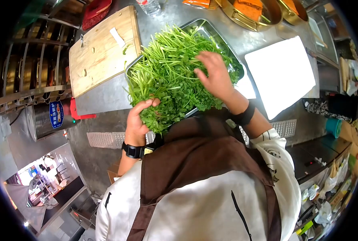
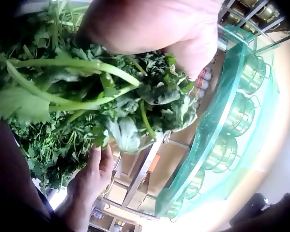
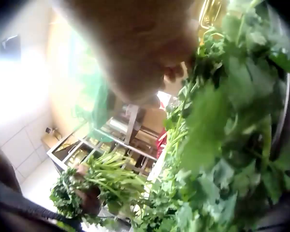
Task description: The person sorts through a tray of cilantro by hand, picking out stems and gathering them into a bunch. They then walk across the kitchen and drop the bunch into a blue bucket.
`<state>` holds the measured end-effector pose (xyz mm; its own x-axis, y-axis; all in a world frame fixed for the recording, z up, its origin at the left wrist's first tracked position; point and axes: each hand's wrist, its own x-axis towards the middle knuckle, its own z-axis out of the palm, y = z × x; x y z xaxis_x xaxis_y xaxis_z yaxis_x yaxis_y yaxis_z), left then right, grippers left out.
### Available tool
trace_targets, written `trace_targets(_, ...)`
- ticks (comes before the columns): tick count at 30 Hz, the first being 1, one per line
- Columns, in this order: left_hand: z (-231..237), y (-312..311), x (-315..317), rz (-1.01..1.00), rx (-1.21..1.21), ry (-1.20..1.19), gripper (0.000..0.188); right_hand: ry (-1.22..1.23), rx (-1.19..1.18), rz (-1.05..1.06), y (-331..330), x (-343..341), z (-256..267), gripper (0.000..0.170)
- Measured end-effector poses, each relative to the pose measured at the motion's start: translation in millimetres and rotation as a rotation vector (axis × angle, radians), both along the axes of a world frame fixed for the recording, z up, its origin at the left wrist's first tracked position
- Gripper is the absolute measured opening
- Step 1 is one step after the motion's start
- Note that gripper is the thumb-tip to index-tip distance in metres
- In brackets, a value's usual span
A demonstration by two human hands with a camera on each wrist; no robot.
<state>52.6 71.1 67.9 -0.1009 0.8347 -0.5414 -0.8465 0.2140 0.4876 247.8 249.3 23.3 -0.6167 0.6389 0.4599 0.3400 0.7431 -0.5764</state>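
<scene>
A metal tray (image 1: 232,52) holds a heap of leafy green herbs (image 1: 177,52) that look like coriander, with long pale stems and dark leaves. At the tray's near left corner my left hand (image 1: 138,116) grips a bunch of the herbs (image 1: 158,114), thumb on top. In the left wrist view, leaves and stems stick out below that hand's fingers. My right hand (image 1: 217,74) is over the right part of the heap, its fingers loosely spread and holding nothing. The right wrist view shows the held bunch (image 3: 111,183) beyond the heap, with my right hand (image 3: 150,53) dark and blurred.
Left of the tray lies a wooden cutting board (image 1: 102,52) with a white strip and small scraps on it. A white sheet or board (image 1: 283,74) lies to the right. Brass-coloured pots (image 1: 247,23) with orange packs and a clear bottle (image 1: 150,7) stand behind.
</scene>
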Motion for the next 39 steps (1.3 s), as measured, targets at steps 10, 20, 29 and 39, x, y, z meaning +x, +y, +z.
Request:
trace_targets(10, 9, -29, -24, 0.18, 0.114, 0.108, 0.023, -0.137, -0.144, -0.237, 36, 8, -11, 0.065)
trace_targets(20, 9, -38, -31, 0.249, 0.115, 0.119, 0.023, -0.109, -0.112, -0.025, 46, -7, -10, 0.066)
trace_targets(29, 7, -41, -27, 0.261, 0.12, 0.138, 0.018, -0.513, -0.053, -0.178, 21, -41, -3, 0.092)
trace_targets(39, 0, -43, -29, 0.289, 0.028, 0.163, 0.016, -0.59, 0.008, -0.014, -17, -21, -14, 0.069)
